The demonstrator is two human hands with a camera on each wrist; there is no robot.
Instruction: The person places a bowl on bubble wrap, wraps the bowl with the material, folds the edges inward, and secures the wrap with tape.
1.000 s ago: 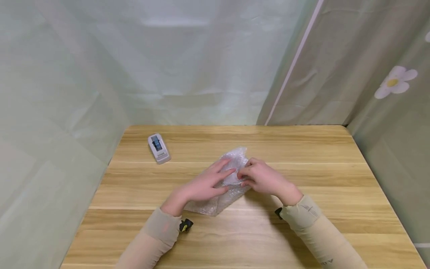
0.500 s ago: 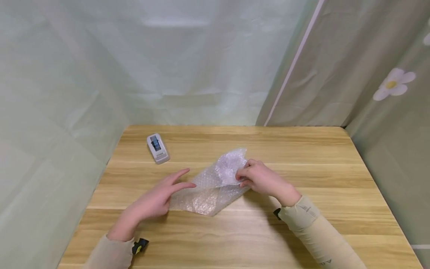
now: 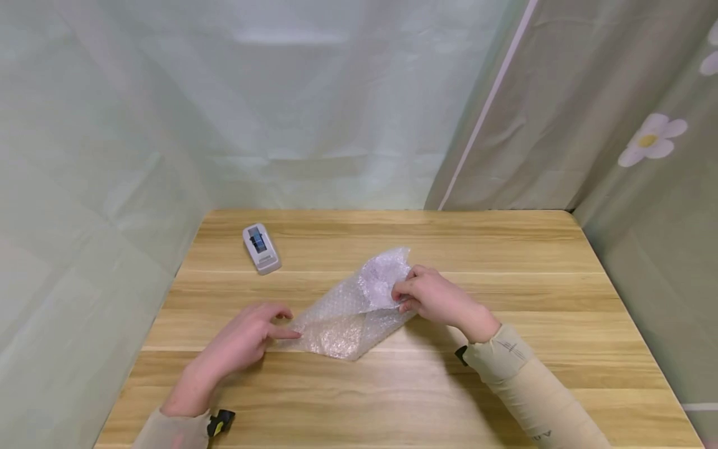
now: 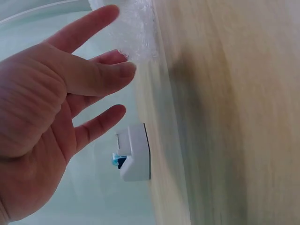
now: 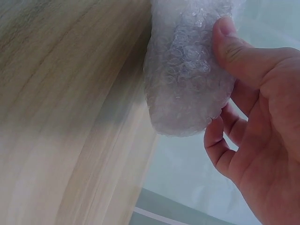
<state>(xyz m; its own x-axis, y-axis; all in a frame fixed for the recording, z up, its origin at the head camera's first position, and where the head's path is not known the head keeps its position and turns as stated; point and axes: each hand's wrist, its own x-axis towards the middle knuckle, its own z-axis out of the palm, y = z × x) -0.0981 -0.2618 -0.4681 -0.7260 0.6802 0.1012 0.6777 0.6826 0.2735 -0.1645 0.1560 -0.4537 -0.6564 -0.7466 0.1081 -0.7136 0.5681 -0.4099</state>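
Note:
A sheet of clear bubble wrap (image 3: 336,305), partly folded over, lies slantwise on the wooden table. At its right end my right hand (image 3: 440,299) pinches the edge between thumb and fingers. The right wrist view shows the thumb on top of the rounded, doubled-over end of bubble wrap (image 5: 187,79), fingertips curled behind. My left hand (image 3: 241,337) is at the pointed left corner, its thumb and forefinger apart and right at the edge. In the left wrist view the left hand's (image 4: 70,89) fingers are spread loosely, with bubble wrap (image 4: 136,28) just beyond the fingertips.
A small white, rounded device (image 3: 262,249) with a blue and black insert stands at the back left of the wooden table (image 3: 505,243). Pale curtains (image 3: 336,112) hang behind and at both sides. A black strap piece (image 3: 221,423) sits at the left cuff.
My left hand has come off the middle of the bubble wrap and moved left and toward me, to its left corner. The right hand keeps its pinch at the right end.

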